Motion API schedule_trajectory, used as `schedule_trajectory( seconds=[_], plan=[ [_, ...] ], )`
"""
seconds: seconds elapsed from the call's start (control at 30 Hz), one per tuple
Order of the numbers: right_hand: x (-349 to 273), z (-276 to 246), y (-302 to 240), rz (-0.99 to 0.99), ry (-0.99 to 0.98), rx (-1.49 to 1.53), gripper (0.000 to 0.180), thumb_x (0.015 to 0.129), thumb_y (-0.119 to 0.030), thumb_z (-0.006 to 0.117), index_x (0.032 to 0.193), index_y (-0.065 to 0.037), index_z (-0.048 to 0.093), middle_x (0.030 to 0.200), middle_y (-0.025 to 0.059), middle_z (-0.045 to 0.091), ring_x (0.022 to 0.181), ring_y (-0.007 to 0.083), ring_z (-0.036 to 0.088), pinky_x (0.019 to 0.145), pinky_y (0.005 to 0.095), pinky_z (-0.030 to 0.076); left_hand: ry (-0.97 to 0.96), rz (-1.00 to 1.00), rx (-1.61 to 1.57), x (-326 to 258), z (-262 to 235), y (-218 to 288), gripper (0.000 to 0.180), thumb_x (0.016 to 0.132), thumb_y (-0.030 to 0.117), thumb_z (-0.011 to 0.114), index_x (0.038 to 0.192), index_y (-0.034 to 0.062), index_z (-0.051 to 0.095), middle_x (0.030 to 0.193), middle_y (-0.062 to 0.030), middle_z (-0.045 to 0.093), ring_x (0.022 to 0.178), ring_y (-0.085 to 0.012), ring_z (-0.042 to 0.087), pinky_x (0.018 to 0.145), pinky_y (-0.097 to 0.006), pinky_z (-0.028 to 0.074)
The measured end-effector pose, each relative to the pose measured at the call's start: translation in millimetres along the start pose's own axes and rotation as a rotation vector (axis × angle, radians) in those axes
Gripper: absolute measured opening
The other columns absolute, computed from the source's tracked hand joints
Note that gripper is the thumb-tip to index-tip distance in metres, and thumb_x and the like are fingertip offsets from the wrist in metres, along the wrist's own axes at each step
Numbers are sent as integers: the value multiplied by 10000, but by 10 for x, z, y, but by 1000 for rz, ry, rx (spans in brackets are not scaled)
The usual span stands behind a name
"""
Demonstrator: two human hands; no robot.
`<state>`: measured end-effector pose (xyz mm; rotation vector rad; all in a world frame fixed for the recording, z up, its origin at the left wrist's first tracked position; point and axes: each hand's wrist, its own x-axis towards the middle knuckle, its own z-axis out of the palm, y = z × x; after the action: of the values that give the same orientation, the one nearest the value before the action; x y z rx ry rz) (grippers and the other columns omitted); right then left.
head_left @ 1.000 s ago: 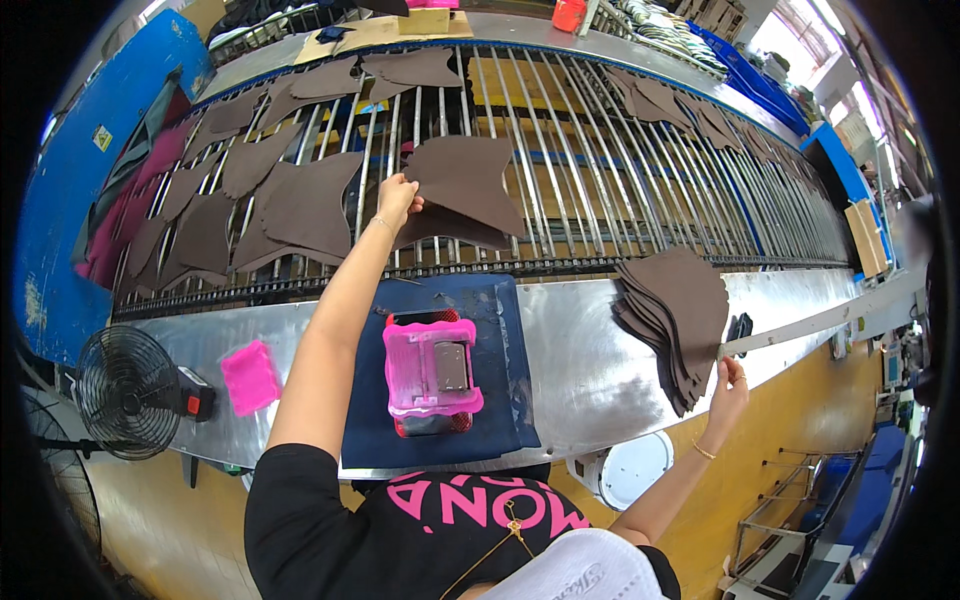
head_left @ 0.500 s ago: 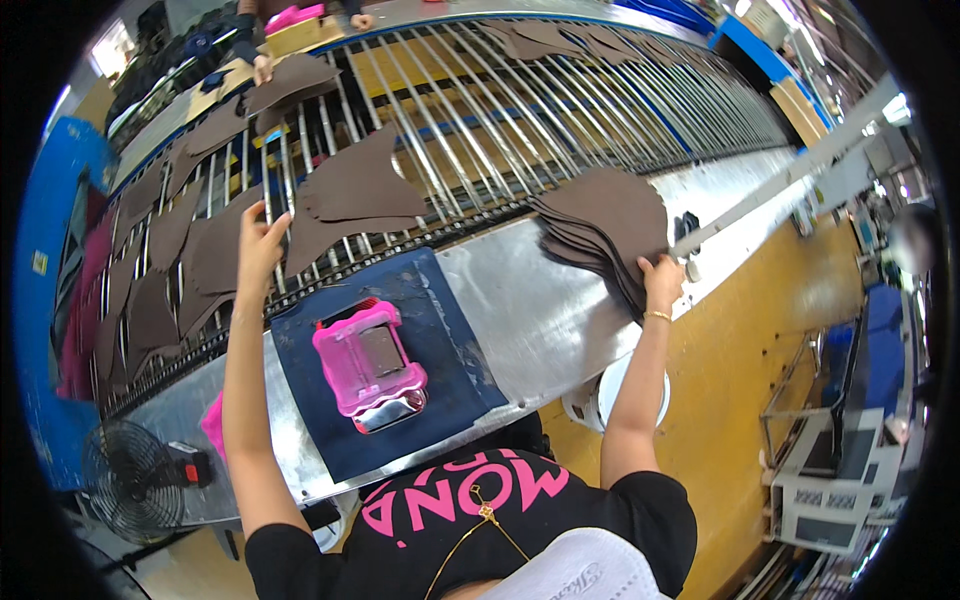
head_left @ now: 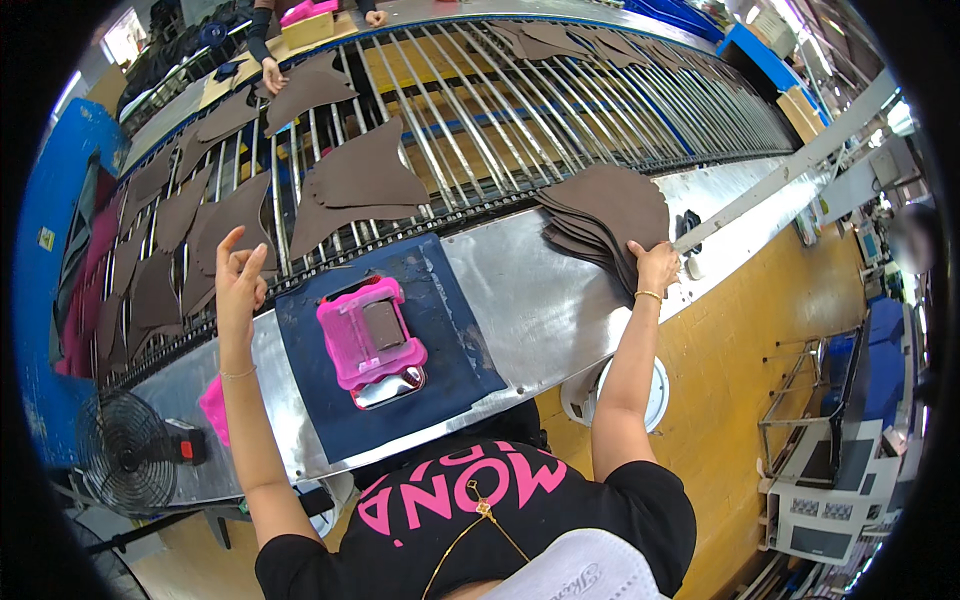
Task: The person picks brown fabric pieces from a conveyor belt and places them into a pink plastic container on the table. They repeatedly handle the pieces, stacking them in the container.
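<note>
My left hand (head_left: 240, 285) is raised near the edge of the roller conveyor, holding nothing. Its index finger points up and the others are loosely bent, with gaps between them. Close by on the rollers lies a brown curved flat piece (head_left: 240, 228). At the right, my right hand (head_left: 657, 268) grips the near edge of a fanned stack of brown flat pieces (head_left: 610, 200) on the metal table, thumb on top; its other fingers are partly hidden. Between my arms, a pink plastic holder (head_left: 345, 335) with a brown block and a shiny metal end sits on a dark blue mat (head_left: 400, 410).
More overlapping brown pieces (head_left: 365, 170) lie on the conveyor (head_left: 470, 120). Across it a co-worker's hand (head_left: 272, 75) touches another brown piece (head_left: 312, 90). A black fan (head_left: 125, 452) stands at lower left, a white bucket (head_left: 655, 395) below the table (head_left: 510, 300).
My left hand has drawn back from the conveyor toward me and slightly left. My right hand stays at the stack's edge. The brown piece by the co-worker's hand has shifted right.
</note>
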<state>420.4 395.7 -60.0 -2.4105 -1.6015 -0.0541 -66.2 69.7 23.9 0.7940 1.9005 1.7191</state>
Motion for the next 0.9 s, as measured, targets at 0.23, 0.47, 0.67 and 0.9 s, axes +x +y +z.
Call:
schedule_trajectory(
  seconds=[0.23,0.47,0.67,0.9],
  plan=[
    [-112,-287,-239,-353,36,191,238,937,-195,479,1134,-63,500,857,215,651,752,367,651,632,435,525,-62,74,5,-145,271,234,467,868,180,645,1273,75,440,829,-14,504,459,-14,393,371,-172,268],
    [-1072,-1456,-790,-623,-126,1235,261,969,-229,476,1114,-16,435,800,122,593,500,154,589,399,249,480,-190,193,-65,-232,594,413,619,813,213,709,1332,31,424,1082,-105,506,772,-125,594,541,-219,504],
    [-1908,-1542,-1237,-889,-651,1631,198,955,-161,511,1058,-10,436,884,96,579,581,142,587,481,219,477,-398,-41,-214,-371,308,708,380,888,244,628,1154,-17,553,916,-90,617,607,-131,635,487,-225,504],
    [-2450,-1170,-1602,-1241,-851,1315,174,786,-98,717,814,41,616,840,139,672,699,206,643,624,286,477,32,234,-12,-758,-577,831,195,889,167,622,957,-15,605,638,-9,587,510,-77,590,450,-183,457]
  ],
)
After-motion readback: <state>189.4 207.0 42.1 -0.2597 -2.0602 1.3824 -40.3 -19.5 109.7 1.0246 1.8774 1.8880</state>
